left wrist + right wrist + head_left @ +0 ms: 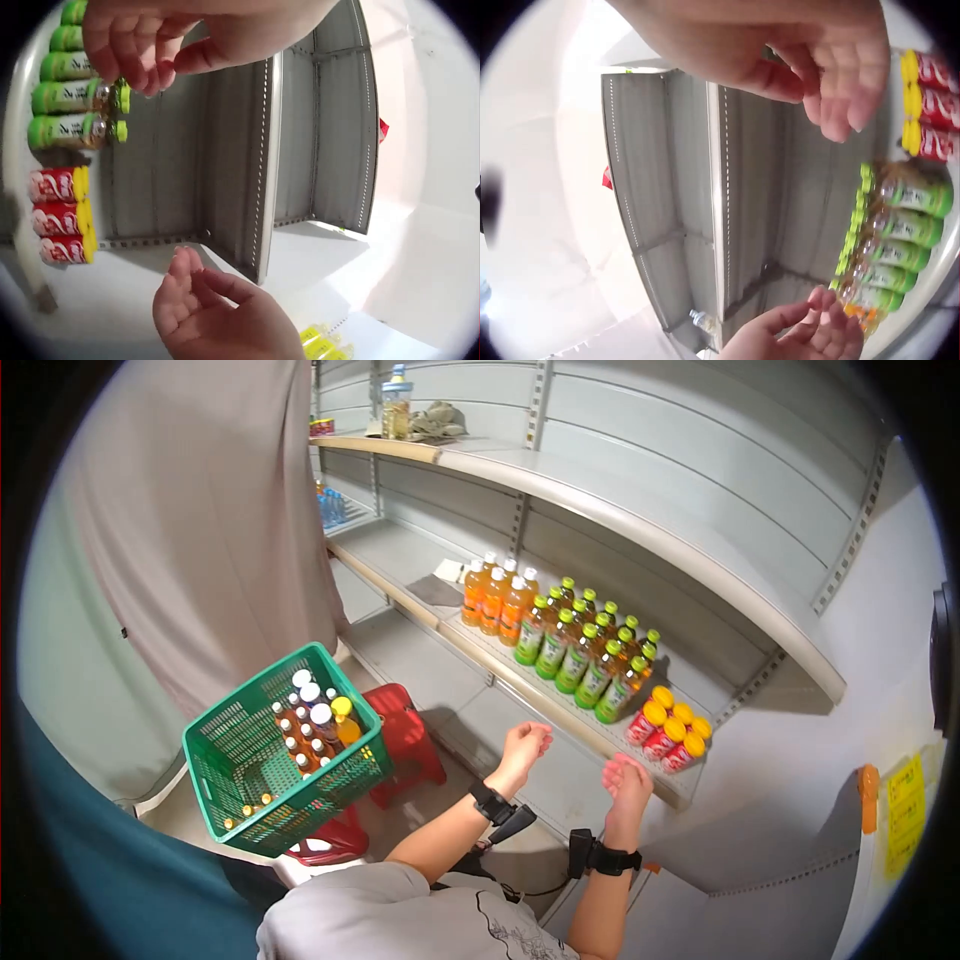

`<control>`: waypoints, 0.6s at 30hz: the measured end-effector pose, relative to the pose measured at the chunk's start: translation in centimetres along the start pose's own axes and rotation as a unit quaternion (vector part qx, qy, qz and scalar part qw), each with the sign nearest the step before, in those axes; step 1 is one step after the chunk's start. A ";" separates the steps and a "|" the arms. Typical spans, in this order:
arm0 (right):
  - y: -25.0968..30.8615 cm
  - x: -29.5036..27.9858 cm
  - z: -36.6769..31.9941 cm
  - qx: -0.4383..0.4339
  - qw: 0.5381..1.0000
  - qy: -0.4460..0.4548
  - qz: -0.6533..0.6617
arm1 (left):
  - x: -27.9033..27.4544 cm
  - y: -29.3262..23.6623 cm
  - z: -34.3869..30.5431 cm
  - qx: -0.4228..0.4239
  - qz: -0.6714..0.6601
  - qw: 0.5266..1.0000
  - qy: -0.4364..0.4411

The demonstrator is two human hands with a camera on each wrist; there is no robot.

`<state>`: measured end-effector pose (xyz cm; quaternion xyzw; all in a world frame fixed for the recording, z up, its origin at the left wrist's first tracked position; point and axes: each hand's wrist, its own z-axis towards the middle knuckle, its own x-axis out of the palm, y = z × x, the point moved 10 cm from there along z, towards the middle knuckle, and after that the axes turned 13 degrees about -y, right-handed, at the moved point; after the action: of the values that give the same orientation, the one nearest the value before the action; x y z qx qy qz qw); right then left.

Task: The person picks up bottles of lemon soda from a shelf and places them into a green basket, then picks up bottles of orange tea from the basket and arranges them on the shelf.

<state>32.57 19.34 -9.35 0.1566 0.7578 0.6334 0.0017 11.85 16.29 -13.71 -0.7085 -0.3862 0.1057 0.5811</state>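
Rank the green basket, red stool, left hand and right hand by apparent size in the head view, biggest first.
1. Green basket
2. Red stool, partly hidden by the basket
3. Left hand and right hand: too alike to rank

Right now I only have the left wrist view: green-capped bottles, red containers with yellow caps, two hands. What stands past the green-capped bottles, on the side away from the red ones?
Observer: Orange bottles with white caps, right beside the green-capped bottles.
Operator: Copy. Anything big off to the person's left?
Observer: Green basket, out past the left hand, with bottles inside.
Operator: Anything standing higher up, on that side?
Observer: A clear bottle with a blue top, on the upper shelf.
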 end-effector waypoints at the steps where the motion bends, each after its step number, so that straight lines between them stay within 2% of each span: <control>1: -0.5 1.4 -0.2 0.002 1.000 0.009 -0.006 | -0.9 0.0 0.6 -0.012 0.000 1.000 -0.012; 6: -3.6 8.3 0.5 0.011 0.999 0.030 -0.037 | -2.2 -1.8 3.7 -0.016 0.007 0.999 0.027; 9: -7.8 14.4 1.8 0.033 0.996 0.071 -0.051 | -4.3 -4.3 7.9 0.046 0.014 0.997 0.054; 10: -9.4 16.9 2.2 0.052 0.992 0.098 -0.055 | -5.9 -5.7 9.6 0.109 0.029 0.993 0.042; 11: -11.1 19.3 2.3 0.077 0.988 0.115 -0.072 | -7.6 -7.2 11.3 0.171 0.047 0.984 0.031; 12: -12.2 21.9 2.4 0.077 0.988 0.118 -0.068 | -9.7 -9.7 11.9 0.241 0.140 0.960 -0.017; 14: -15.2 27.3 1.1 0.116 0.969 0.208 -0.070 | -13.4 -13.7 12.9 0.312 0.264 0.908 -0.090; 18: -17.6 34.0 -0.8 0.139 0.955 0.245 -0.096 | -18.9 -19.3 15.6 0.347 0.357 0.857 -0.136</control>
<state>-4.05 24.11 -19.47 -0.0778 0.8272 0.5373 -0.1451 -18.50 15.66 -6.62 -0.5290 -0.1203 0.5282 0.6532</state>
